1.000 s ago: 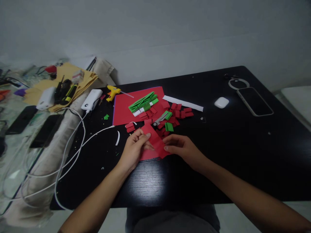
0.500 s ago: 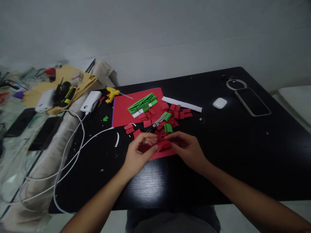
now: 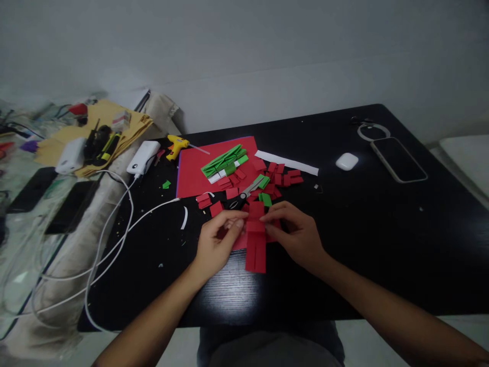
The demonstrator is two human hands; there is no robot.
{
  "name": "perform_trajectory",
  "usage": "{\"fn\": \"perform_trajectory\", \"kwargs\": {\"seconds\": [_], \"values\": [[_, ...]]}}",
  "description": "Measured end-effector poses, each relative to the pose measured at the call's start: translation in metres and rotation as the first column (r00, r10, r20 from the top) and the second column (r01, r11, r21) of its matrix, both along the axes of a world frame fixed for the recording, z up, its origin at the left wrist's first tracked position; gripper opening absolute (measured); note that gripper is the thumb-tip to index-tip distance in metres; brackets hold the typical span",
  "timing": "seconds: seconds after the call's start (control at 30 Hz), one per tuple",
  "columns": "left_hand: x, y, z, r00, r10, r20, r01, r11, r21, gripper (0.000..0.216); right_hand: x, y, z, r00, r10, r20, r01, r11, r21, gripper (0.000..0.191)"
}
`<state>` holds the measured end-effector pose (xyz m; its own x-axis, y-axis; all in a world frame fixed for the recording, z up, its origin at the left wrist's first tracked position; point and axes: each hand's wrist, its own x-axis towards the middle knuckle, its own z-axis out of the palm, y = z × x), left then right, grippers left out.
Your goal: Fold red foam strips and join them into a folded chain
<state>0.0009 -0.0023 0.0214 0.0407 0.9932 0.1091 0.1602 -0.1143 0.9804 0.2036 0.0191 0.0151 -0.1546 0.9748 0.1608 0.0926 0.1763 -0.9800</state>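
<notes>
A creased, oblong strip of red paper (image 3: 255, 252) is extending from twelve to six o'clock between the two hands above a black bench (image 3: 344, 270). The left hand (image 3: 217, 242), at the strip's nine o'clock, is curling its fingers and thumb nearly together, gripping one long edge. The right hand (image 3: 296, 230), at three o'clock, is holding the opposite edge at its fingertips, fingers half bent. Toward twelve o'clock, grey-bladed scissors (image 3: 251, 188) are lying among small folded red paper pieces (image 3: 287, 180); a pleated green paper bundle (image 3: 225, 160) is resting toward eleven.
</notes>
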Motion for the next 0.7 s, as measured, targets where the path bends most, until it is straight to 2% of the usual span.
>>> {"fn": "perform_trajectory", "kwargs": {"seconds": [0.1, 0.27, 0.5, 0.7], "values": [[0.0022, -0.002, 0.0011, 0.997, -0.036, 0.073, 0.038, 0.999, -0.029, 0.022, -0.0012, -0.0008, 0.0012, 1.0, -0.021, 0.015, 0.021, 1.0, -0.005, 0.012], [0.0056, -0.0027, -0.004, 0.996, -0.048, 0.077, 0.051, 0.998, -0.028, 0.024, -0.0029, -0.0036, 0.0028, 1.0, -0.002, 0.02, 0.004, 0.997, -0.077, 0.01], [0.0023, 0.0, -0.0049, 0.999, 0.016, -0.049, -0.016, 1.0, 0.004, 0.012, -0.0024, -0.0022, 0.0029, 0.999, 0.029, 0.044, -0.03, 0.999, 0.025, 0.011], [-0.0014, 0.002, -0.0016, 0.984, -0.012, -0.175, 0.035, 0.991, 0.126, 0.007, -0.0017, -0.0035, 0.0024, 0.992, 0.119, 0.041, -0.12, 0.993, 0.018, 0.011]]}}
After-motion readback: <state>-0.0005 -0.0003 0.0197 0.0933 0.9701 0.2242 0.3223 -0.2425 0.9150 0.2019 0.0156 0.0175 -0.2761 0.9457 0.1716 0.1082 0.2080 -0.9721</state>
